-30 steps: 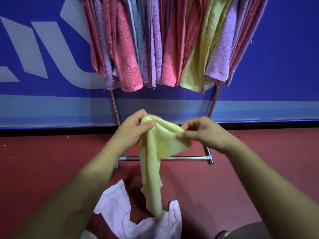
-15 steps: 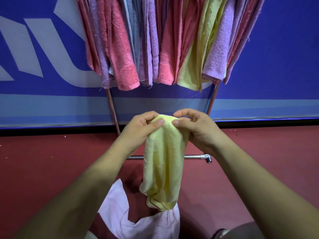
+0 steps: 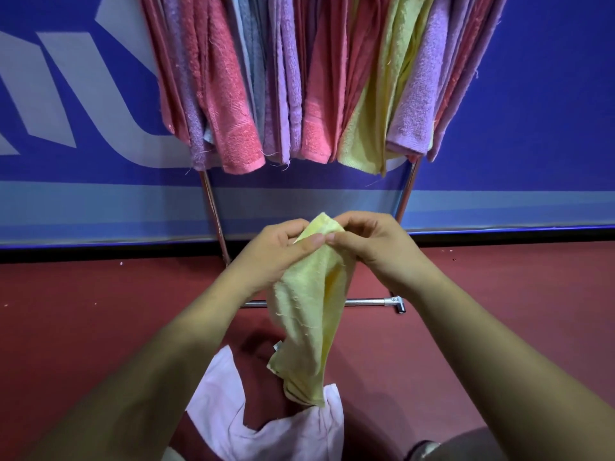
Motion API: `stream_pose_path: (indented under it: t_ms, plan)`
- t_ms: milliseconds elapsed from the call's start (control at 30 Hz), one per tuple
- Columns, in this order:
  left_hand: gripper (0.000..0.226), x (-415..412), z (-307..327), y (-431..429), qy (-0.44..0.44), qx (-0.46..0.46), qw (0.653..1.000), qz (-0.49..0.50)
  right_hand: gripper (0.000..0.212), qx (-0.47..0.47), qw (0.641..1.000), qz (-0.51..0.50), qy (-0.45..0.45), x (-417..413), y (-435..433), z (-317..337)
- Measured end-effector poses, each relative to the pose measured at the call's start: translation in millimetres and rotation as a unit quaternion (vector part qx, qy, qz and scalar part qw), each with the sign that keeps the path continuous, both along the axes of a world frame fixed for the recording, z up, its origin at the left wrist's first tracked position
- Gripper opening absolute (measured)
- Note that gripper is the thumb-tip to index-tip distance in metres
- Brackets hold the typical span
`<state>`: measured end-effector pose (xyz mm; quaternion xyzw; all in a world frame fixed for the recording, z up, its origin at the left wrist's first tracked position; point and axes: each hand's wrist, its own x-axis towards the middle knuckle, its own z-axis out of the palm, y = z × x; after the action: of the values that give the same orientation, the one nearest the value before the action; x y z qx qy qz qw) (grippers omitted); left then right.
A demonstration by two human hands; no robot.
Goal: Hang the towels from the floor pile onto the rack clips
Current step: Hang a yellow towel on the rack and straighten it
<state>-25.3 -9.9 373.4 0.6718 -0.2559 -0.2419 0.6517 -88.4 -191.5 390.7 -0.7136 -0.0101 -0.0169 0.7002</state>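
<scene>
Top of yellow towel was pinched below the rack by left hand and right hand; one corner was best exposed for clipping.

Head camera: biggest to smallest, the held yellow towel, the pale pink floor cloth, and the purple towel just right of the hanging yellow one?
1. Held yellow towel and pale pink floor cloth: about alike; the cloth is nearer and cropped.
2. Purple towel: smallest, its top cropped.

yellow towel: fuzzy terry cloth | rack: shiny metal | floor: matt
</scene>
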Motion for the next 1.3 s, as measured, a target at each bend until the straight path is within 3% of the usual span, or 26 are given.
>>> stream_pose_path:
  t_ms: [133,333,400,500,567,767,967,1067,1233,1300]
  plan:
    - [0.022,4,-1,2,-0.066,-0.001,0.995,0.074,0.009,-0.055,0.998,0.008,-0.013,1,-3,0]
    - [0.019,12,0,6,-0.11,-0.034,0.979,0.167,0.01,-0.277,0.955,0.079,0.065,6,-20,-14]
    - [0.019,17,-4,9,-0.114,-0.017,0.976,0.187,0.015,-0.242,0.968,0.035,0.057,9,-25,-17]
    - [0.02,20,-6,11,-0.115,-0.007,0.973,0.202,0.016,-0.046,0.997,-0.02,0.05,12,-26,-13]
    - [0.021,20,-4,11,-0.116,0.002,0.976,0.183,0.014,0.008,0.999,-0.021,0.033,13,-24,-9]
    - [0.016,12,-6,0,-0.182,0.092,0.975,0.085,0.024,0.0,0.998,0.062,0.023,11,-1,-9]
    - [0.017,12,-8,4,-0.187,0.124,0.973,0.047,0.012,-0.072,0.997,-0.031,0.005,13,-3,-8]
    - [0.024,19,-8,15,-0.253,0.272,0.928,-0.019,0.012,-0.068,0.987,-0.146,0.008,18,-13,-7]
    - [0.025,34,-17,42,-0.281,0.515,0.808,-0.053,0.015,-0.107,0.944,-0.312,0.005,22,-41,-12]
    - [0.031,38,-20,48,-0.262,0.545,0.796,-0.035,0.017,-0.133,0.929,-0.346,0.005,21,-49,-16]
